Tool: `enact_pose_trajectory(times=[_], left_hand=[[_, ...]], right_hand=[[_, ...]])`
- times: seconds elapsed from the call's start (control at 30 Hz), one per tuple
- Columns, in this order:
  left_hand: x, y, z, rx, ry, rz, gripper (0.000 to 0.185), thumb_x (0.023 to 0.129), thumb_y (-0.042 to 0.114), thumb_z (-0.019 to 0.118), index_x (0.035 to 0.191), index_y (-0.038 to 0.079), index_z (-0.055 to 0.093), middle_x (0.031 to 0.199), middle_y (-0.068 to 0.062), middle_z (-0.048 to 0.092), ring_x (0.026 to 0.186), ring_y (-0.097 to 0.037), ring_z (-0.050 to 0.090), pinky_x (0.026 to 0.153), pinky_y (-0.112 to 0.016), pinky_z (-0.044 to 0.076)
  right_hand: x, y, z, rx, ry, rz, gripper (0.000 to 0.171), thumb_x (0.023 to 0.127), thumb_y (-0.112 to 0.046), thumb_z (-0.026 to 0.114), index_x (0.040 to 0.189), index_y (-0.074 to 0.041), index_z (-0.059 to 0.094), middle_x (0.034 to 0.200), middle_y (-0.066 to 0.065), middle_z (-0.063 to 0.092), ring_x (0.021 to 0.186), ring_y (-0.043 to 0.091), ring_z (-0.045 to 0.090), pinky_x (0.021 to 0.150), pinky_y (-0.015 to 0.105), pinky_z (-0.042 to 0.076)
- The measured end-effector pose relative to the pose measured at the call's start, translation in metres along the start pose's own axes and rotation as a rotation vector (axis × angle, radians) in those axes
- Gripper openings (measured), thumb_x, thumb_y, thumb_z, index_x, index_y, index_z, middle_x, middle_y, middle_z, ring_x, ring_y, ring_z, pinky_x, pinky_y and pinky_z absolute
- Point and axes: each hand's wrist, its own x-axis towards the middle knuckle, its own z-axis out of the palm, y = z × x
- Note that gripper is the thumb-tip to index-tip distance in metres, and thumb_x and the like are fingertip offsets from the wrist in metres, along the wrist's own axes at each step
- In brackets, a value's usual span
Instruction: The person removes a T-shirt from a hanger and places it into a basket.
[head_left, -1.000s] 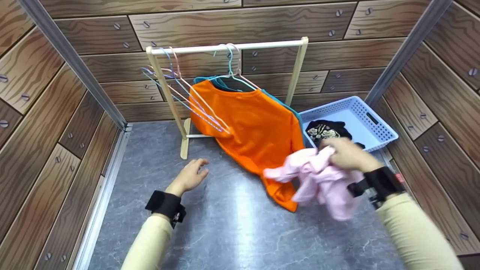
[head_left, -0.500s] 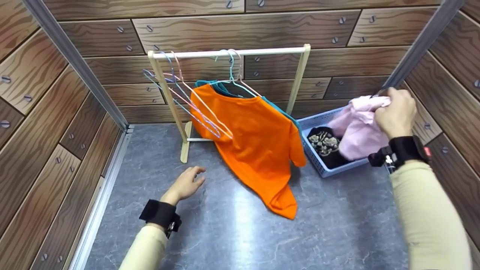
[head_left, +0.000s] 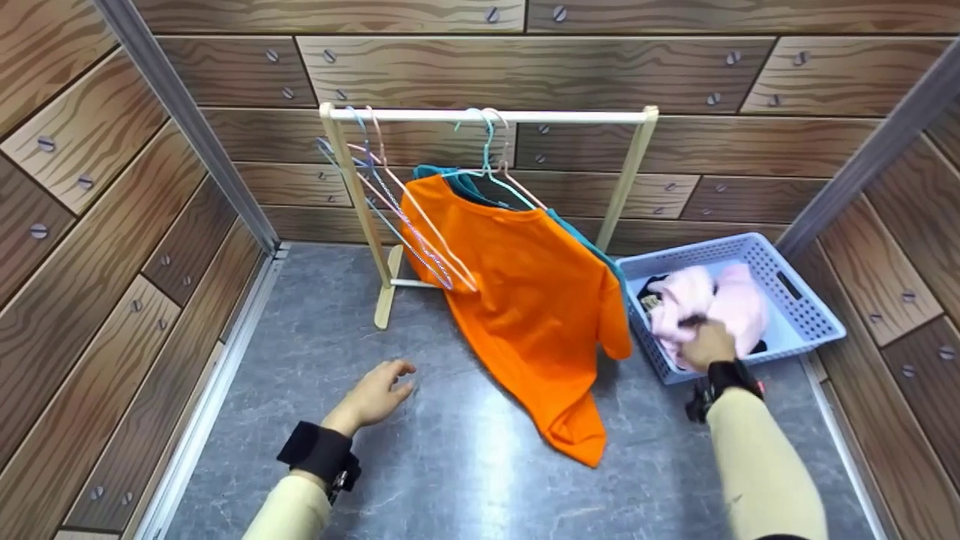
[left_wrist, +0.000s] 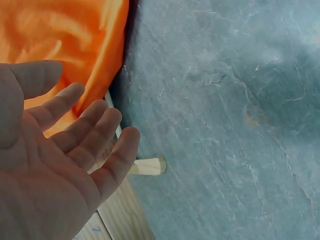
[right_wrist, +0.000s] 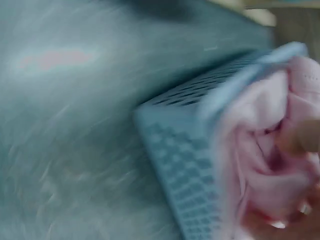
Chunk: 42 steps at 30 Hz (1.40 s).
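My right hand (head_left: 709, 346) is at the near-left side of the blue basket (head_left: 806, 334), its fingers in the folds of a crumpled pink garment (head_left: 739, 304). In the right wrist view, the thumb and fingertips hold the bunched pink cloth (right_wrist: 265, 185), blurred by motion. A black garment with a pale pattern (head_left: 651, 301) shows at the pink one's left edge, mostly covered. My left hand (head_left: 375, 394) hovers over the grey floor with nothing in it, fingers loosely bent and palm visible in the left wrist view. Nearest to it is an orange T-shirt (head_left: 517, 300) hanging from the rack.
A small wooden clothes rack (head_left: 570, 117) stands against the back wall. Several bare hangers (head_left: 420, 225) hang at its left end. Behind the orange T-shirt hangs a teal garment (head_left: 622, 281). Wood-patterned walls close in the grey floor (head_left: 480, 487) at left, back and right.
My right hand carried the pink garment rightward over the basket, then lowered it in and shifted back to the basket's near-left side. The left hand stayed nearly still. The head view shifted slightly.
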Motion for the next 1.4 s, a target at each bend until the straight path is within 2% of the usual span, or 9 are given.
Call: enact_pose_trajectory(times=[0.03, 0.07, 0.23, 0.4, 0.63, 0.73, 0.93, 1.17, 1.4], left_hand=[[0.000, 0.001, 0.000, -0.002, -0.008, -0.006, 0.027, 0.098, 0.017, 0.056, 0.123, 0.006, 0.059, 0.126, -0.020, 0.059, 0.116, -0.039, 0.057, 0.097, -0.053, 0.046], [-0.001, 0.003, 0.000, -0.003, -0.015, -0.010, 0.027, 0.098, 0.017, 0.056, 0.123, 0.007, 0.059, 0.127, -0.020, 0.059, 0.117, -0.039, 0.057, 0.098, -0.053, 0.046], [0.005, 0.014, -0.001, -0.005, -0.040, 0.019, 0.029, 0.099, 0.016, 0.055, 0.126, 0.005, 0.058, 0.128, -0.020, 0.058, 0.118, -0.040, 0.056, 0.099, -0.053, 0.045], [0.016, 0.034, -0.004, 0.004, -0.034, 0.137, 0.030, 0.098, 0.014, 0.054, 0.125, 0.001, 0.058, 0.125, -0.021, 0.060, 0.116, -0.039, 0.057, 0.099, -0.052, 0.045], [0.047, 0.108, -0.019, 0.086, 0.017, 0.400, 0.026, 0.097, 0.016, 0.055, 0.119, 0.002, 0.060, 0.119, -0.018, 0.064, 0.114, -0.034, 0.060, 0.100, -0.047, 0.045], [0.066, 0.148, -0.027, 0.120, 0.051, 0.453, 0.031, 0.098, 0.017, 0.055, 0.126, 0.003, 0.056, 0.118, -0.015, 0.065, 0.110, -0.031, 0.061, 0.098, -0.043, 0.047], [0.102, 0.206, -0.037, 0.223, 0.097, 0.314, 0.054, 0.101, 0.030, 0.050, 0.151, 0.026, 0.031, 0.121, -0.009, 0.063, 0.110, -0.027, 0.061, 0.096, -0.043, 0.048], [0.130, 0.233, -0.036, 0.307, 0.108, 0.123, 0.051, 0.104, 0.047, 0.035, 0.152, 0.043, 0.021, 0.134, -0.011, 0.057, 0.115, -0.034, 0.060, 0.092, -0.047, 0.050], [0.136, 0.230, -0.036, 0.248, 0.265, 0.076, 0.035, 0.103, 0.052, 0.031, 0.106, 0.022, 0.049, 0.101, -0.003, 0.062, 0.099, -0.031, 0.064, 0.081, -0.044, 0.050]], right_hand=[[-0.005, 0.006, 0.005, -0.176, 0.031, -0.006, 0.045, 0.077, -0.010, 0.058, 0.117, 0.011, 0.056, 0.113, 0.040, 0.057, 0.100, 0.059, 0.056, 0.084, 0.061, 0.047], [-0.008, 0.010, 0.009, -0.205, -0.037, 0.008, 0.048, 0.078, -0.013, 0.058, 0.120, 0.010, 0.055, 0.117, 0.041, 0.054, 0.103, 0.060, 0.054, 0.087, 0.063, 0.045], [-0.015, 0.016, 0.017, -0.283, -0.171, 0.008, 0.052, 0.083, -0.022, 0.052, 0.122, 0.013, 0.054, 0.126, 0.043, 0.047, 0.110, 0.059, 0.051, 0.091, 0.063, 0.043], [-0.018, 0.007, 0.027, -0.288, -0.246, -0.025, 0.053, 0.086, -0.022, 0.049, 0.120, 0.018, 0.053, 0.128, 0.044, 0.045, 0.116, 0.058, 0.048, 0.097, 0.062, 0.042], [-0.035, -0.013, 0.023, -0.366, -0.253, 0.034, 0.044, 0.091, -0.022, 0.050, 0.117, 0.013, 0.053, 0.121, 0.044, 0.051, 0.107, 0.061, 0.052, 0.086, 0.065, 0.045], [-0.038, -0.027, 0.010, -0.395, -0.196, 0.067, 0.047, 0.089, -0.026, 0.054, 0.116, 0.012, 0.054, 0.117, 0.042, 0.054, 0.103, 0.060, 0.053, 0.081, 0.068, 0.045], [-0.048, -0.056, -0.006, -0.383, -0.108, 0.068, 0.035, 0.088, -0.024, 0.049, 0.105, 0.006, 0.059, 0.108, 0.039, 0.060, 0.094, 0.057, 0.058, 0.071, 0.065, 0.046], [-0.064, -0.075, 0.004, -0.371, -0.107, 0.008, 0.024, 0.089, -0.023, 0.050, 0.093, -0.002, 0.063, 0.101, 0.033, 0.065, 0.087, 0.053, 0.062, 0.066, 0.060, 0.048], [-0.071, -0.080, 0.019, -0.358, -0.057, -0.064, 0.015, 0.087, -0.021, 0.054, 0.086, -0.009, 0.063, 0.096, 0.027, 0.067, 0.085, 0.049, 0.063, 0.064, 0.059, 0.048]])
